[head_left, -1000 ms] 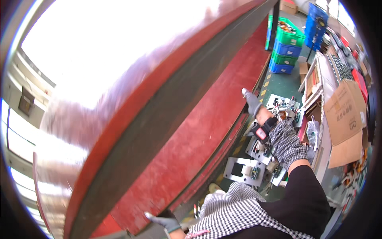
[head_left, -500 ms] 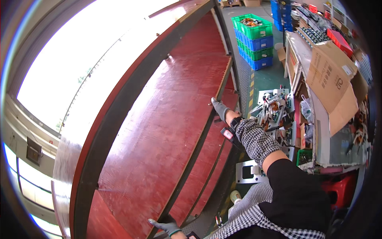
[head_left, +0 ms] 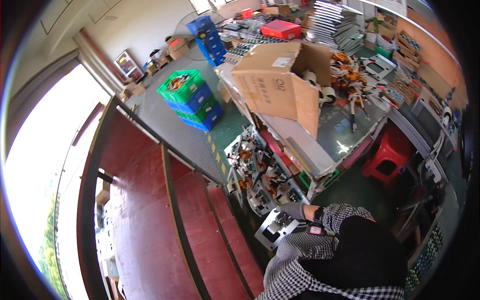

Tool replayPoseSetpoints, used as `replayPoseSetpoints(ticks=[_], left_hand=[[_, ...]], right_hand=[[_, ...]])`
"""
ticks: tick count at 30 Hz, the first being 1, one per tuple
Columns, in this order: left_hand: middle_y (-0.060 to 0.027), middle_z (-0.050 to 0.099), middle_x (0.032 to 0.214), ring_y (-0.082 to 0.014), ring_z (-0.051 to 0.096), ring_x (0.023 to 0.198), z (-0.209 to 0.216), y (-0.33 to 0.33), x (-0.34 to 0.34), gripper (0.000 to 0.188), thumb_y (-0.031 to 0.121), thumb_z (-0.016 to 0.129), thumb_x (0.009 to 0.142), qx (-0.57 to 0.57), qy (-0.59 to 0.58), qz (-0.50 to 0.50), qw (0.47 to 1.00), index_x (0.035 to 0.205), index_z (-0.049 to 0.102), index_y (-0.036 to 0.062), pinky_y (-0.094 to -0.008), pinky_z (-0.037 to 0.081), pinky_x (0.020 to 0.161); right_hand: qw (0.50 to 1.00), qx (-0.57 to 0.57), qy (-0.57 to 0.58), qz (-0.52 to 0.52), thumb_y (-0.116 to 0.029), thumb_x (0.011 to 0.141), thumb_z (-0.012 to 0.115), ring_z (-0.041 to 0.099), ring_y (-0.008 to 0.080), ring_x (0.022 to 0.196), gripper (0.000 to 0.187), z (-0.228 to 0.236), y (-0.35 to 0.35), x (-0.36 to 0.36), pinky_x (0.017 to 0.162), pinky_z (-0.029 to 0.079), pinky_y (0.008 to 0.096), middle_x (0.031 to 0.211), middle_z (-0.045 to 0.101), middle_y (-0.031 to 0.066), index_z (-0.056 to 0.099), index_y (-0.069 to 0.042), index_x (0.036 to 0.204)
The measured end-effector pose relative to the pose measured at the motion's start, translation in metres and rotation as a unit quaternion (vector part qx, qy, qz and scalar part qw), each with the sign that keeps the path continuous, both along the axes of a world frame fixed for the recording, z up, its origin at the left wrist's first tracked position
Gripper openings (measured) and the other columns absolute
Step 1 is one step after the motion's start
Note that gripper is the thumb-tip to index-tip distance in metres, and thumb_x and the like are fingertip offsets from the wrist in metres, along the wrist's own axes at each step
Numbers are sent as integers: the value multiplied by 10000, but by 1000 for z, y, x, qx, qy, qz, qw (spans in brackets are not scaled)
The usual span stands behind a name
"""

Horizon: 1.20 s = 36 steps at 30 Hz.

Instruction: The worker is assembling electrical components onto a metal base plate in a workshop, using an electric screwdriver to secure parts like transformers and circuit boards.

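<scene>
My right hand (head_left: 292,210), in a grey glove, reaches low in front of me, beside my checked apron. It is over the upper edge of a silvery metal plate (head_left: 270,239) with a dark opening and small fitted parts. Its fingers overlap the parts there, and I cannot make out whether they grip the plate. Just beyond lie several similar plates carrying wired assemblies (head_left: 260,172) with orange and white parts. My left hand is out of view. A large rack with dark framing and red boards (head_left: 145,220) fills the left side.
A stack of green and blue crates (head_left: 192,102) stands ahead on the floor. A workbench to the right bears an open cardboard box (head_left: 270,82) and loose coiled parts (head_left: 347,70). Under its near side is a red plastic stool (head_left: 387,152).
My view has swung to the right. My right hand has left the edge of the red board and come down to the metal plate. My left hand has gone out of view.
</scene>
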<state>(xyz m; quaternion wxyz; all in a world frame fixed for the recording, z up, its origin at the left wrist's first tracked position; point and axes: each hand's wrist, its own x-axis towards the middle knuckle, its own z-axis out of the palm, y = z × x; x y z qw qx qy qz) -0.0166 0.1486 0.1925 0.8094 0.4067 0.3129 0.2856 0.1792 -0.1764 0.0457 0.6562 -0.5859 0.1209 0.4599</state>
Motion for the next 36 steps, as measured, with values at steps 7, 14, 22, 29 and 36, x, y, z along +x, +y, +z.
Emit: replayPoseSetpoints(ticks=[7, 14, 22, 29, 36], left_hand=[[-111, 534, 1051, -204, 511, 891, 1, -171, 129, 565, 321, 579, 861, -32, -4, -256, 966, 1309, 384, 38, -351, 435, 836], [-99, 537, 994, -178, 520, 829, 5, -352, 187, 541, 257, 576, 876, -71, 34, -495, 865, 1329, 357, 59, -328, 458, 787], [-76, 490, 876, -119, 471, 704, 37, -585, 224, 416, 110, 495, 902, 32, 25, -696, 717, 1277, 362, -13, -238, 432, 615], [-75, 511, 871, -99, 494, 710, 31, -744, 249, 389, 42, 471, 882, 43, -19, -828, 558, 1252, 380, -39, -210, 429, 638], [-58, 503, 844, -98, 464, 683, 25, -870, 321, 335, 60, 482, 899, 66, -46, -827, 556, 1216, 398, -10, -235, 409, 613]], right_hand=[[973, -13, 35, -228, -249, 906, 511, 618, 184, 666, 277, 24, -201, -87, 575, 535, 324, 846, 616, 90, 570, -28, 1063], [867, -65, 74, -488, -208, 895, 530, 614, 199, 695, 260, 27, -380, -158, 589, 540, 359, 916, 596, 115, 533, -30, 1084], [645, 64, 12, -762, -149, 892, 508, 465, 153, 579, 100, 35, -478, -290, 556, 483, 348, 757, 483, 37, 519, -75, 958], [534, 221, -75, -813, -150, 868, 518, 416, 140, 580, 62, 44, -561, -328, 585, 436, 331, 670, 402, -18, 477, -141, 823], [554, 166, -64, -813, -157, 893, 501, 435, 128, 591, 157, 75, -660, -222, 579, 444, 310, 739, 458, 18, 498, -59, 1017]])
